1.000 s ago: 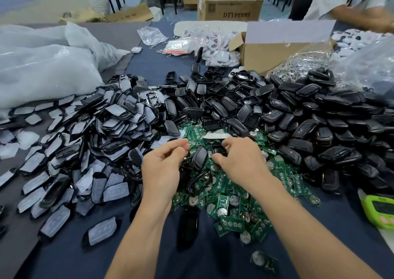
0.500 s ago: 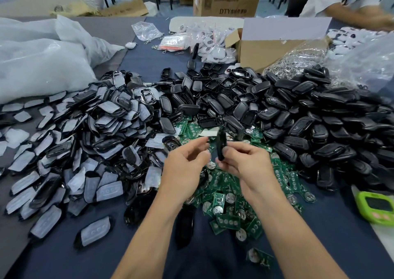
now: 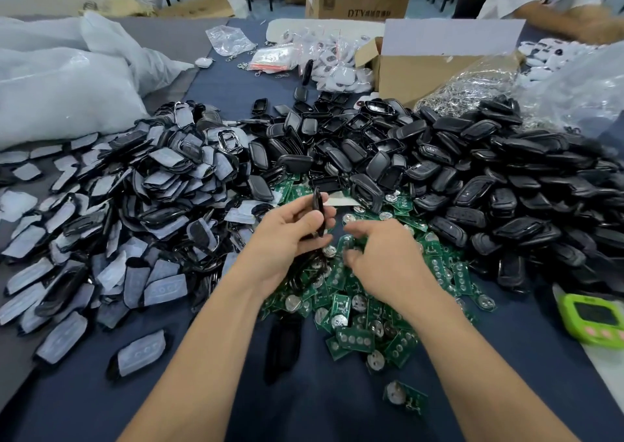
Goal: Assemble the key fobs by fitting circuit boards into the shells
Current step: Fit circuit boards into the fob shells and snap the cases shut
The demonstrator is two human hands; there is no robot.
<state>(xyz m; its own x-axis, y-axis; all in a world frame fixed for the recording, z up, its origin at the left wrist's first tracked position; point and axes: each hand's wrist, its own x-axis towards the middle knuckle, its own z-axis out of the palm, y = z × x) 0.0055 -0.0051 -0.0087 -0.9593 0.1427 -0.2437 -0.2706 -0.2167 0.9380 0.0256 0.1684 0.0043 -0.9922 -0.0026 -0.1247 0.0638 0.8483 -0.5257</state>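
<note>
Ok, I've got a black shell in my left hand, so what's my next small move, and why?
Probably pinch one green circuit board from the pile of boards just under your right hand. Your left hand holds the shell on edge, and the right hand's fingers hover apart with nothing visibly in them.

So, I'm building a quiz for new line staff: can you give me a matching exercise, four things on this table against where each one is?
Things:
1 black shell
2 circuit boards
3 green timer
4 open cardboard box

Places:
a right edge of the table
b gripped in the left hand
c far side, behind the pile of black shells
d middle, beneath the right hand

Pairs: 1-b, 2-d, 3-a, 4-c
</note>
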